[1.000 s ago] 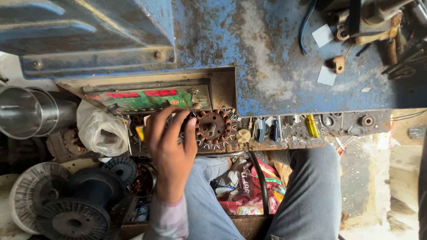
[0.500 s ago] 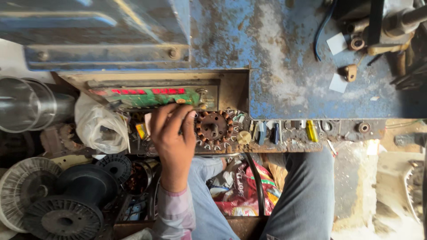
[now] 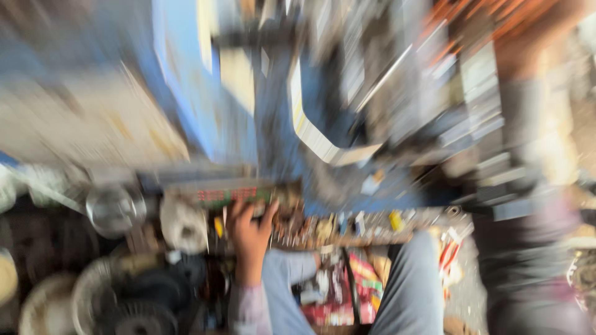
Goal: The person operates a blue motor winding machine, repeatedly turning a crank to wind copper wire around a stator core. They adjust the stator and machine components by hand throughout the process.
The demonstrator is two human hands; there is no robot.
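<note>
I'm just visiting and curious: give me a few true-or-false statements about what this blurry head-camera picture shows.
1. One bare hand reaches into the cluttered drawer-like tray of small parts. True.
2. The picture is sharp enough to tell what the fingers grip. False: it is smeared by motion, so the grip cannot be told.
3. A crumpled white plastic bag lies to the left of that hand in the picture. True.
4. Both hands are plainly in view. False: only one hand shows.
5. The person's knees in grey-blue trousers show at the bottom. True.
6. The big worn metal surface above the tray is painted red. False: it is blue.
</note>
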